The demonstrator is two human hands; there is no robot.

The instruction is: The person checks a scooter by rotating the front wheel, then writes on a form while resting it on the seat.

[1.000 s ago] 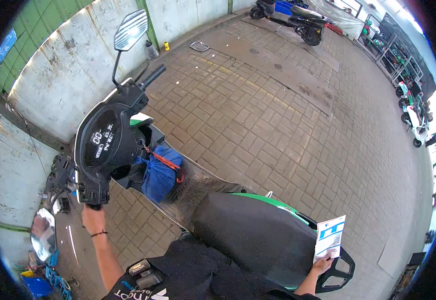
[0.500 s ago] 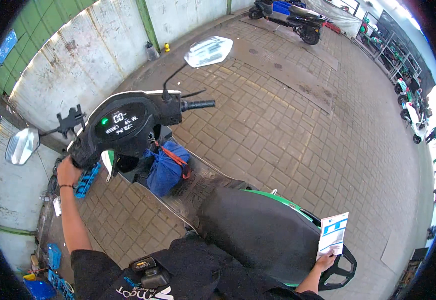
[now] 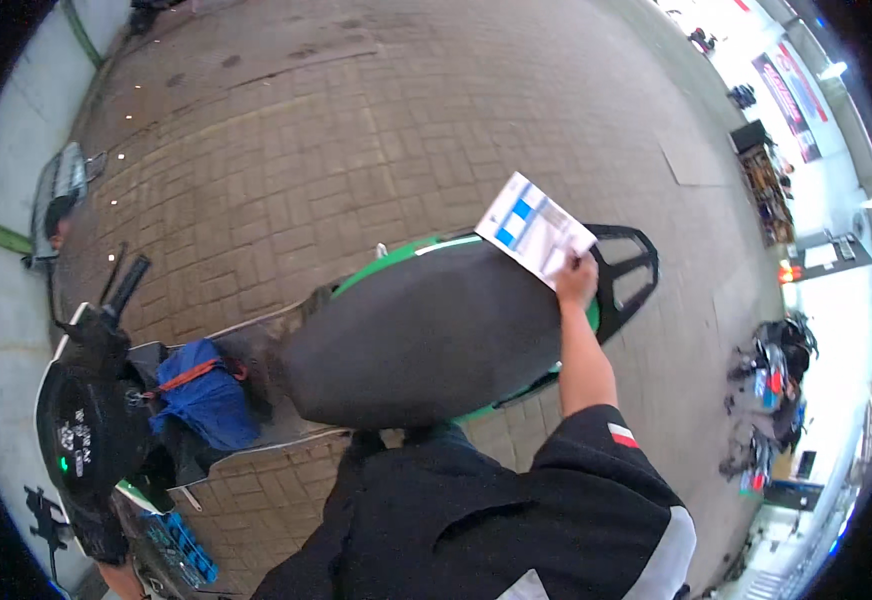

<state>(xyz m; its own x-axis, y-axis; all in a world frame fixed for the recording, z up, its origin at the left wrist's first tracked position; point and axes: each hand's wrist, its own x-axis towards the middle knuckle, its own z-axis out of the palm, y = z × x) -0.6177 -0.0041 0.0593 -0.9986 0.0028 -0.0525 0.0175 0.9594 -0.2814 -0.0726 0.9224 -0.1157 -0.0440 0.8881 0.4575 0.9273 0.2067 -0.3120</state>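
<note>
Nearest my view is the wearer's black shirt (image 3: 456, 520), and past it the scooter's long dark seat (image 3: 426, 345). My right hand (image 3: 577, 283) reaches over the seat's rear end, its fingers pinched together on one edge of the paper (image 3: 534, 226), which is white with blue blocks. The paper lies above the rear of the seat, just beside the rack (image 3: 608, 318); I can't tell whether it touches the seat. My left hand (image 3: 121, 577) is mostly cut off at the lower edge, by the near end of the handlebar (image 3: 106, 530); its fingers are hidden, so I can't tell whether they grip anything. A blue bag (image 3: 214, 410) with a red strap (image 3: 191, 375) sits between seat and dash (image 3: 74, 440). Beyond are a blue crate (image 3: 194, 548) on the paved floor (image 3: 406, 130), a pale wall (image 3: 1, 320) and, far right, parked scooters (image 3: 771, 375).
</note>
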